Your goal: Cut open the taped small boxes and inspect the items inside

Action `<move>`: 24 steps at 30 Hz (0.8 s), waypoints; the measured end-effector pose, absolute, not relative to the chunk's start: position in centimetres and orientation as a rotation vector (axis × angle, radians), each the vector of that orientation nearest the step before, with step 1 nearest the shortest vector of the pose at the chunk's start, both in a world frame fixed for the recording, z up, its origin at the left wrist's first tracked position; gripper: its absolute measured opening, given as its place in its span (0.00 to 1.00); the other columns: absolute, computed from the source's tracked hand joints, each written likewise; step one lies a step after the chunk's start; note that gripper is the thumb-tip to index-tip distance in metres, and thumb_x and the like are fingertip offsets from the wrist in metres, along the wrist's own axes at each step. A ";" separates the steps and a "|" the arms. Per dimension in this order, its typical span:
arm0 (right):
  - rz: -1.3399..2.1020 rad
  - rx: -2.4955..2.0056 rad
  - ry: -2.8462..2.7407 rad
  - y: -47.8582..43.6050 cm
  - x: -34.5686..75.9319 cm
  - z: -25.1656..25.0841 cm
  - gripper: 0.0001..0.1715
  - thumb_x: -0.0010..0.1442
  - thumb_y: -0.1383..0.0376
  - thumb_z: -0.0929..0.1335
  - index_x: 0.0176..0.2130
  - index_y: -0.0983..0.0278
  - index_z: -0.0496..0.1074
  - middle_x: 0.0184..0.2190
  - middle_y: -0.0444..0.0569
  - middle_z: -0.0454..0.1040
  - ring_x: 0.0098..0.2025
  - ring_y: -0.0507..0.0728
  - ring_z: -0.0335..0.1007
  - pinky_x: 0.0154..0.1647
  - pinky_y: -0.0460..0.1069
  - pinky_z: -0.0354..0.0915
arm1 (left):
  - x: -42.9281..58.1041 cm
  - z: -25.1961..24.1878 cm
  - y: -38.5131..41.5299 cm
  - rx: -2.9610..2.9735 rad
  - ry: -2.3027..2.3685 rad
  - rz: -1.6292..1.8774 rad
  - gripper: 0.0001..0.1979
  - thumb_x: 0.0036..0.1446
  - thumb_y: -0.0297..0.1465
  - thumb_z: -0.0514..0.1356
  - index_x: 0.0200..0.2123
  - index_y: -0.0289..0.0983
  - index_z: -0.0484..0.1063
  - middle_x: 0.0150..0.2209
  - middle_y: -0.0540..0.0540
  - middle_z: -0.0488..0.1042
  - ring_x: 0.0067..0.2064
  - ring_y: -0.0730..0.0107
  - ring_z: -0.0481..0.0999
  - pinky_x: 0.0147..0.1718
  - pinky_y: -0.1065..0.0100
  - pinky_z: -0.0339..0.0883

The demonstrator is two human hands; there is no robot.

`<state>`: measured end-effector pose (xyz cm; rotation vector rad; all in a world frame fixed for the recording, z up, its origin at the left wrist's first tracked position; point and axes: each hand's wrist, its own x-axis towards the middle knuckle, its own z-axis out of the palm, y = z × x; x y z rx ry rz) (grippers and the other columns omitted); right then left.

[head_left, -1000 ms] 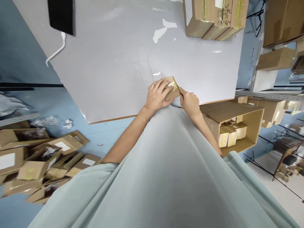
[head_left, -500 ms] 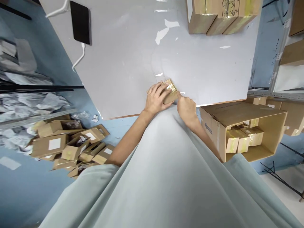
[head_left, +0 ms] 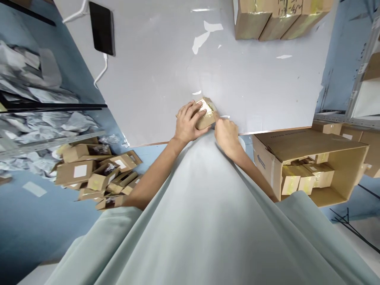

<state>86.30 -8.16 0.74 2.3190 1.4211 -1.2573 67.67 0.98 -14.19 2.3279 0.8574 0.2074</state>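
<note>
A small cardboard box [head_left: 204, 121] with shiny clear tape lies at the near edge of the table. My left hand [head_left: 187, 122] grips it from the left, with fingers spread over its top and the thumb along its near side. At the box's right edge is my right hand [head_left: 227, 134], its fingers curled closed and the index finger against the taped edge. Whatever those fingers hold, if anything, is hidden. Just beyond the box, a white scrap [head_left: 196, 93] lies on the table.
On the white table [head_left: 148, 87] are a phone [head_left: 101, 28] with a white cable, paper scraps, and several taped boxes [head_left: 249, 27] at the far right. A large open carton [head_left: 308, 138] holding smaller boxes stands right. Opened boxes [head_left: 75, 172] are heaped at left.
Both hands and the small box have shifted slightly left over the table. The right fingers remain at its edge, where the tape and cardboard now look more raised. The camera view has shifted a little.
</note>
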 end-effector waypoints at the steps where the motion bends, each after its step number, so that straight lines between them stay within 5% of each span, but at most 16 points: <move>1: -1.266 2.299 1.421 -8.3 86.3 0.9 0.37 0.81 0.75 0.57 0.82 0.65 0.63 0.56 0.63 0.88 0.58 0.66 0.87 0.58 0.56 0.78 | 67.6 -14.2 0.9 2.323 0.859 0.200 0.36 0.64 0.63 0.68 0.64 0.48 0.79 0.73 0.34 0.76 0.80 0.26 0.66 0.75 0.27 0.58; 10: -1.272 2.251 1.454 -9.1 87.1 -0.1 0.37 0.81 0.71 0.58 0.83 0.64 0.61 0.56 0.64 0.88 0.57 0.68 0.86 0.58 0.57 0.78 | 67.3 -14.1 1.2 2.294 0.873 0.134 0.40 0.62 0.65 0.69 0.70 0.50 0.77 0.77 0.36 0.72 0.83 0.25 0.61 0.79 0.26 0.53; 15: -1.253 2.378 1.487 -11.4 89.1 0.2 0.38 0.84 0.59 0.58 0.86 0.61 0.56 0.54 0.61 0.89 0.54 0.72 0.87 0.58 0.61 0.77 | 67.6 -12.8 0.2 2.222 0.942 0.175 0.42 0.64 0.65 0.68 0.74 0.54 0.74 0.81 0.40 0.67 0.86 0.29 0.53 0.84 0.26 0.37; 20: -1.348 2.697 1.404 -11.6 93.0 -6.6 0.30 0.84 0.54 0.60 0.70 0.64 0.77 0.55 0.64 0.88 0.52 0.72 0.88 0.58 0.61 0.78 | 67.8 -13.3 -2.3 1.974 1.392 0.437 0.47 0.77 0.61 0.54 0.87 0.44 0.48 0.88 0.34 0.46 0.90 0.37 0.32 0.85 0.28 0.29; 24: -1.689 2.852 1.263 -9.7 94.9 -13.9 0.21 0.83 0.56 0.62 0.60 0.63 0.79 0.54 0.58 0.89 0.39 0.60 0.89 0.55 0.56 0.81 | 64.9 -15.3 -2.0 1.894 1.548 0.538 0.49 0.78 0.63 0.48 0.88 0.42 0.40 0.88 0.32 0.43 0.90 0.43 0.36 0.86 0.37 0.35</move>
